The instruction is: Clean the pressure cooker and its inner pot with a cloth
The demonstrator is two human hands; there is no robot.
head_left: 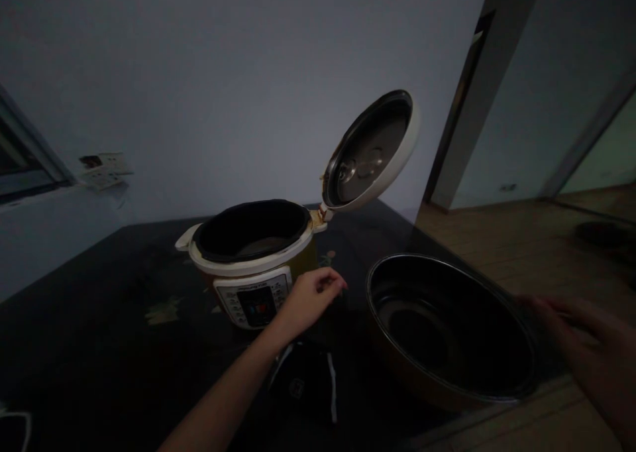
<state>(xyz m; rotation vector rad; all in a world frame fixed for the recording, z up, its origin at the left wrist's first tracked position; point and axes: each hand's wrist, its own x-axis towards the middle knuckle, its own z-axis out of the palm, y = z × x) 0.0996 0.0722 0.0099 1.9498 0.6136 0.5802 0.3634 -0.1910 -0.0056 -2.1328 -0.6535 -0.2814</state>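
While the left hand (pixel 311 299) hovers just beside the front right of the rice cooker (pixel 253 266), its fingers are curled in loosely with the fingertips near the thumb. Too dim to tell if they pinch anything, or if they touch the housing.

Cooker sits upright around the middle of the tabletop (pixel 99 306), toward the far edge. Control panel (pixel 256 303) faces the near edge. Lid (pixel 370 150) is hinged up and back on the right side, metal inner face showing. Cavity is dark; can't tell what's in it.

Big dark pot (pixel 447 333) sits at the right edge of the tabletop, near the cooker but apart from it, mouth open, inside looks bare.

Right hand (pixel 591 336) is just beside the pot's right rim, fingers stretched out and spread, clamped on nothing. Rim contact: can't tell.

Dark pouch-like item with white stripes (pixel 308 379) lies flat on the tabletop near the near edge, under the left wrist, between cooker and pot.

Beyond the far edge: plain wall (pixel 223 74), with papers (pixel 104 169) at the left. Wood floor (pixel 521 240) past the right edge.
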